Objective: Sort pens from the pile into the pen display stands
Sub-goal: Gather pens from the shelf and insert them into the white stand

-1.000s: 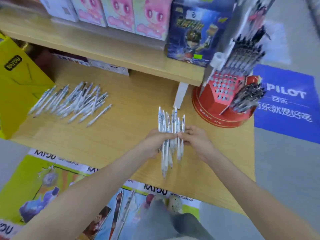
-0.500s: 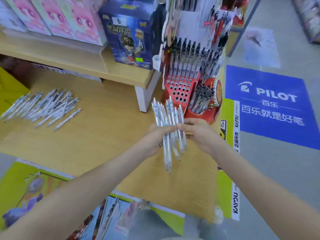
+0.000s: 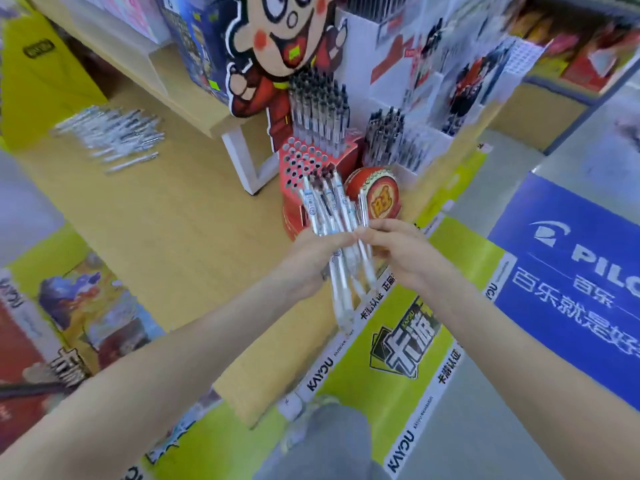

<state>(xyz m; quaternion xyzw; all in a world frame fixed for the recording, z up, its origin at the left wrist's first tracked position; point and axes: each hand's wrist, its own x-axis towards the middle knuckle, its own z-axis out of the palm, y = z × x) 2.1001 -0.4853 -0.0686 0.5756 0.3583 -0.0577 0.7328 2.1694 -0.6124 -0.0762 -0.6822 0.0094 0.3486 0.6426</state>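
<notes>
My left hand [image 3: 313, 259] grips a fanned bundle of several clear white pens [image 3: 334, 216], tips pointing down. My right hand [image 3: 398, 251] pinches one pen at the right side of the bundle, and its fingertips meet those of the left hand. Just beyond the hands stands the red pen display stand [image 3: 304, 168], its perforated front partly bare and dark-capped pens [image 3: 318, 105] upright in its back rows. The pile of loose pens [image 3: 110, 133] lies far left on the wooden table [image 3: 166, 237].
A cartoon figure cutout [image 3: 277, 39] rises behind the stand. A second rack of dark pens [image 3: 384, 133] and white card dividers stand to its right. A raised wooden shelf [image 3: 166, 81] with boxes runs along the back left. A blue PILOT floor mat [image 3: 571, 289] lies at the right.
The view has swung right and closer, so the stand now sits directly ahead of my hands. The bundle has been carried toward the stand; both hands still hold it.
</notes>
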